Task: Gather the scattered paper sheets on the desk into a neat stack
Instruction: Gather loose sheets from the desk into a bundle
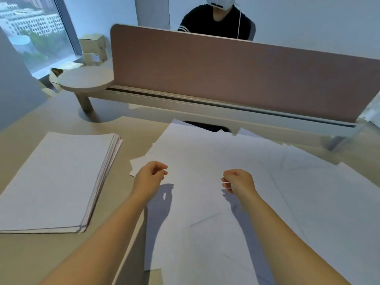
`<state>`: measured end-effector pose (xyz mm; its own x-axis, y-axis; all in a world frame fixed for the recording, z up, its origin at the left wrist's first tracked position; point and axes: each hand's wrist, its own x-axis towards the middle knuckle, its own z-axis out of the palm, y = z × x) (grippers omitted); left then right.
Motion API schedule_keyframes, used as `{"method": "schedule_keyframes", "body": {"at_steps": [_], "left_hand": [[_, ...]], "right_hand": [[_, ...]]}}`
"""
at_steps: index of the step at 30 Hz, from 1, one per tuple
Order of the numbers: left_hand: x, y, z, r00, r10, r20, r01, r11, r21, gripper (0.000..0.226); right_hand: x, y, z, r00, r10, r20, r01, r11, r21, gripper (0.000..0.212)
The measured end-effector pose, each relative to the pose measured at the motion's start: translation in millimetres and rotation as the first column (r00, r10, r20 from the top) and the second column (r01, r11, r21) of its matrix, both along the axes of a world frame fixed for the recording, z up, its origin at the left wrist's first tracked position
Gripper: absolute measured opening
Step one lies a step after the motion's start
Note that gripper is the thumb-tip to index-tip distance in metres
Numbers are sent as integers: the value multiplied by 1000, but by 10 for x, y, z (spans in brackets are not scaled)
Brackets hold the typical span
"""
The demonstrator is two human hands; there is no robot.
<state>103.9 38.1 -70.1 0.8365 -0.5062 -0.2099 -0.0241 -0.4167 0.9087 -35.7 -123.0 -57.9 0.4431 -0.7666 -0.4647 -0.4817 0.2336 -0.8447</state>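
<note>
Hovering hands: our left hand (151,173) and right hand (236,180), fingers loosely curled, hold nothing.
Below: scattered sheets (205,171).
Left: neat stack (55,182) on table (41,254).

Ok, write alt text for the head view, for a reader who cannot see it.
Two bare forearms reach over overlapping scattered sheets on a beige desk, the left hand and right hand hovering with loosely curled fingers that hold nothing. A neat stack of paper lies to the left; a brown divider panel stands behind.
</note>
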Motion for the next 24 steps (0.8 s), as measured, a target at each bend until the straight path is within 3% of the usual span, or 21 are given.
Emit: {"method": "schedule_keyframes", "body": {"at_steps": [2, 9, 15, 19, 22, 24], "left_hand": [[-336, -218, -73, 1000, -8, 24, 6, 998, 59, 16], [-1235, -844, -219, 988, -126, 91, 94, 950, 298, 35], [-1356, -1128, -453, 950, -253, 184, 108, 817, 566, 56], [-1317, -1116, -555, 937, -218, 274, -12, 763, 646, 61], [-1235, -1047, -554, 951, -61, 303, -165, 730, 663, 55], [-1147, -988, -566, 967, 70, 245, -222, 701, 677, 56]], "right_hand": [[-392, -228, -38, 999, -3, -34, 3, 1000, -5, 15], [-1517, -932, -209, 968, -57, -246, 19, 988, -155, 35], [-1761, -968, -431, 754, 76, -653, -316, 913, -258, 74], [-1739, -963, -536, 652, 63, -756, -468, 818, -335, 60], [-1696, -994, -535, 623, 59, -780, -511, 786, -349, 46], [-1662, -992, -528, 601, 61, -797, -547, 758, -354, 37]]}}
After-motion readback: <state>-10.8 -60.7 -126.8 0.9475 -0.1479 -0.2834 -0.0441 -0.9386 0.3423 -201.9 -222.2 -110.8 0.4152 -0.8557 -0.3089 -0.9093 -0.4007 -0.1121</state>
